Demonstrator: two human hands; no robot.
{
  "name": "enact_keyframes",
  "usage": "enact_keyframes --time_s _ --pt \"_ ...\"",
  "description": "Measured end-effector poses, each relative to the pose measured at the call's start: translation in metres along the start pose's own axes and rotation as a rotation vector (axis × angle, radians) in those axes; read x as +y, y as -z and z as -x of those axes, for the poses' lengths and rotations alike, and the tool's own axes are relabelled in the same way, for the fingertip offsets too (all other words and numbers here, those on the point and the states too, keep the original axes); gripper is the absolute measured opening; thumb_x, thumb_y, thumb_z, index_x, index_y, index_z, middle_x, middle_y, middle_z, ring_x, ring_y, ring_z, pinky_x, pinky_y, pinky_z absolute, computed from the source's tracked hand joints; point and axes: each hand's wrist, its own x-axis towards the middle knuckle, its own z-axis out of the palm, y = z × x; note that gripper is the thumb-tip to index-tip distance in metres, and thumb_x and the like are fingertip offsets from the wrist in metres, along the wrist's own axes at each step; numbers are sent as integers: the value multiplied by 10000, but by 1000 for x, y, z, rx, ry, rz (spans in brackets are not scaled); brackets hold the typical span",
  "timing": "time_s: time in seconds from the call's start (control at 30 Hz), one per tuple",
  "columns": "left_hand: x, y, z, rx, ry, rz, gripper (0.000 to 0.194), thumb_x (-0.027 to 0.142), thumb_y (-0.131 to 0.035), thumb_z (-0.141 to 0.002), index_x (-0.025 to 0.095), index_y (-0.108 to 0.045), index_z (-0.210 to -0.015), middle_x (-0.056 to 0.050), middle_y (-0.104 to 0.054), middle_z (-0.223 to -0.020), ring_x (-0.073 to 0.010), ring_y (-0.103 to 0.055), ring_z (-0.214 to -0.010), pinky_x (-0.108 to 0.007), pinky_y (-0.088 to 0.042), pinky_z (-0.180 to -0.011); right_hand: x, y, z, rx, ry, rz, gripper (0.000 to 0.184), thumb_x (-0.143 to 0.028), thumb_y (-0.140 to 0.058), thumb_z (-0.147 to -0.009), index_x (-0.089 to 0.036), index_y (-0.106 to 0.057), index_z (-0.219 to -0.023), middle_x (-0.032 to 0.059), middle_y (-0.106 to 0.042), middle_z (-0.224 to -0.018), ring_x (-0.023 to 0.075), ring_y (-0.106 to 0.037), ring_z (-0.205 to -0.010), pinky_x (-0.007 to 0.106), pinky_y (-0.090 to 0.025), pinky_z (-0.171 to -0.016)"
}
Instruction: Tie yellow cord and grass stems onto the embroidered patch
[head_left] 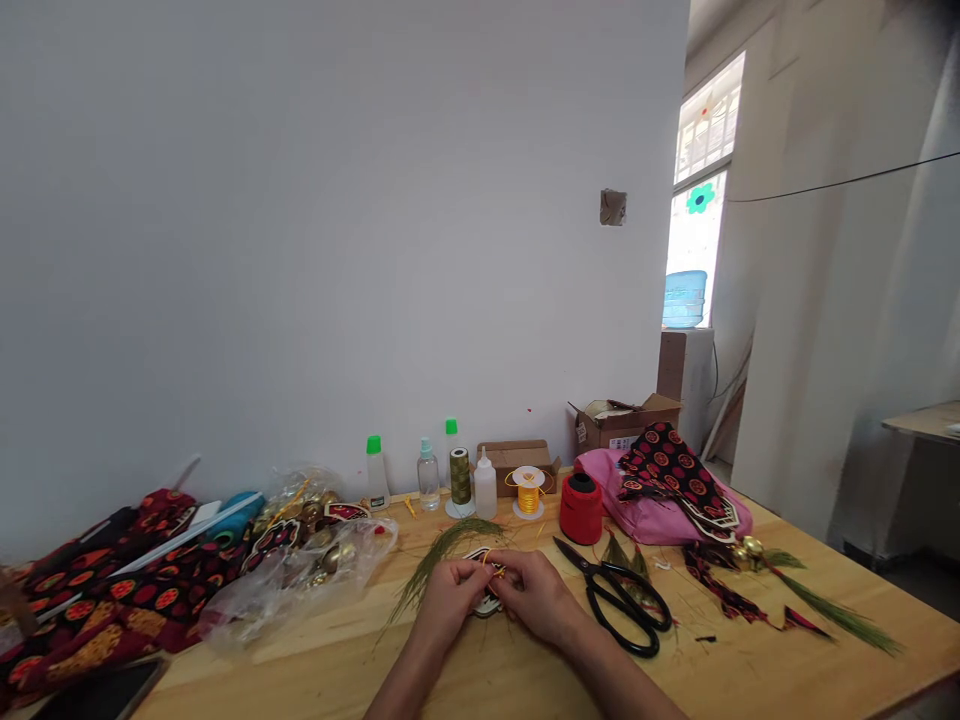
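Near the table's front, my left hand (454,594) and my right hand (538,594) meet with fingertips pinched together. A yellow cord (487,557) runs between them, its ends hidden by the fingers. Under the fingertips lies a dark ornament piece with a white border (489,607), mostly covered by my hands. A green thread tassel (429,562) spreads out to the left behind my left hand. Black-handled scissors (616,598) lie open just right of my right hand.
Behind stand a yellow cord spool (529,496), olive thread spool (460,480), squeeze bottle (486,490) and red thread cone (581,510). Patterned fabric (112,590) and a plastic bag of gold bells (322,560) lie left. A pink bag (645,510) and green tassel (840,605) lie right.
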Motion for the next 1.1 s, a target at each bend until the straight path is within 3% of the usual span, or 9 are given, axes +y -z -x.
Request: enact_keyframes --time_s 0.17,0.3,0.47,0.7,0.97,1.1 --pt "-4 3 -3 6 4 -9 319 410 -599 -545 95 -646 -516 45 -456 -364 -65 -305 -379 -189 -189 -409 -5 7 1 20 3 199 200 -180 -453 -686 -230 -634 -753 -40 -519 -478 87 -385 -439 178 -222 -425" --pt "-6 4 -4 20 25 60 301 400 -613 -541 100 -640 -548 -6 -587 -463 -88 -414 -412 -190 -267 -434 -7 11 1 39 -33 200 207 -243 -457 -704 -253 -643 -794 -16 -578 -518 106 -441 -459 186 -247 -437" --pt "-6 4 -4 50 86 146 322 423 -655 -474 108 -595 -509 34 -516 -372 -64 -377 -346 -179 -233 -393 -4 10 0 43 -45 183 209 -244 -450 -717 -258 -645 -792 -3 -628 -597 120 -505 -514 189 -286 -469" --pt "-6 3 -4 25 103 178 340 428 -659 -464 102 -589 -535 19 -551 -422 -71 -431 -380 -180 -276 -415 -6 12 2 26 -38 162 223 -250 -421 -747 -220 -638 -706 -3 -613 -583 109 -494 -515 185 -285 -471" --pt "-6 3 -2 5 74 108 289 389 -626 -543 104 -610 -594 7 -600 -456 -63 -424 -372 -168 -266 -399 -4 9 0 30 -215 120 225 -243 -435 -728 -170 -628 -639 -3 -588 -570 108 -481 -538 179 -261 -448" --pt "-7 3 -3 50 35 87 256 360 -608 -574 105 -610 -598 -21 -633 -504 -75 -458 -387 -170 -280 -398 -1 10 -1 27 -112 19 243 -244 -425 -742 -194 -651 -667 -3 -610 -633 115 -500 -598 186 -297 -506"
